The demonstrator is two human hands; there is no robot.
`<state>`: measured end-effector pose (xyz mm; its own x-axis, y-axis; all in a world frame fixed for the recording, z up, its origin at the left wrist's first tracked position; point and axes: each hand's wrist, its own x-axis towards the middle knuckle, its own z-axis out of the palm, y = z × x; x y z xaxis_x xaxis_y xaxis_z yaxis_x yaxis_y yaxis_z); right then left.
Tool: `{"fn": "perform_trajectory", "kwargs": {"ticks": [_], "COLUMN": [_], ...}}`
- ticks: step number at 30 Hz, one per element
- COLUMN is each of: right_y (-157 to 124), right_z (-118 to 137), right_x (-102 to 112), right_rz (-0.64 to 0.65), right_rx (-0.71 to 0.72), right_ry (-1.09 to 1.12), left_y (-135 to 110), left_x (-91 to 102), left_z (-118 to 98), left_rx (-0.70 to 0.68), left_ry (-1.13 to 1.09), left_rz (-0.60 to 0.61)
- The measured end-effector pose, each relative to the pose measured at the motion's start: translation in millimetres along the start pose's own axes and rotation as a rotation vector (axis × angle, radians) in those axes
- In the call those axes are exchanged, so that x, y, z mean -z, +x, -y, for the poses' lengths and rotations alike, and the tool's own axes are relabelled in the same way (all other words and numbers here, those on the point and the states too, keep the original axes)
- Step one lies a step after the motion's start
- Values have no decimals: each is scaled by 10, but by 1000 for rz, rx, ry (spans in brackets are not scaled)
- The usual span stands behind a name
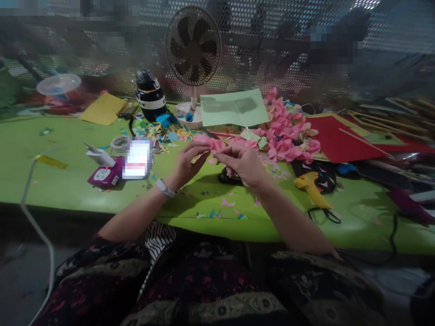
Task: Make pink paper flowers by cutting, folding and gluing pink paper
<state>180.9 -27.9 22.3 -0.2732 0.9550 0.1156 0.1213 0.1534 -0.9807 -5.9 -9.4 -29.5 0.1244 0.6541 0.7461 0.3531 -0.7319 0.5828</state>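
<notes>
Over the middle of the green table, my left hand is closed on a folded pink paper piece, its fingers behind and along the left edge. My right hand pinches the same piece low on its right side, thumb against forefinger; a tiny pale spot shows at the pinch, too small to name. Beneath my right hand lies a dark object, mostly hidden. A heap of folded pink paper pieces rises just beyond, to the right.
A yellow glue gun lies at right, near red sheets. Behind stand a fan, a pale green sheet and a dark jar. At left are a lit phone, a purple power strip and a tape roll.
</notes>
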Motion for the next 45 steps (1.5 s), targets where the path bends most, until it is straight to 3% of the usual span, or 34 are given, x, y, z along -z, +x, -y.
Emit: {"fn": "perform_trajectory", "kwargs": {"ticks": [4,9,11,20,24,31,42,45], "right_y": [9,-21,-23,37,32,50,79,81], "right_z": [-24,-20,-34,-135,-124,-168,-253,-273], "right_x": [-34,-58,-61,-32,-41,2,11,13], "right_rz": [-48,-112,-117,-106,-99,-117,-86,-87], "right_rx": [23,142,178,181,205,278,426,451], "right_ry": [0,-282,-347,-463,-498,-571,-851,-891], "left_y": [-14,-38,-35,-45,-32,-32,-47,-53], "left_x": [-29,-105,-110,5,15,23,0,2], "left_z": [-5,67,90,-44,6,6,97,105], "left_rx": [12,209,217,52,-19,-25,-281,-288], "left_ry": [-27,-158,-197,-51,49,111,189,186], "left_rz": [-65,-147,-154,50,56,93,77,99]}}
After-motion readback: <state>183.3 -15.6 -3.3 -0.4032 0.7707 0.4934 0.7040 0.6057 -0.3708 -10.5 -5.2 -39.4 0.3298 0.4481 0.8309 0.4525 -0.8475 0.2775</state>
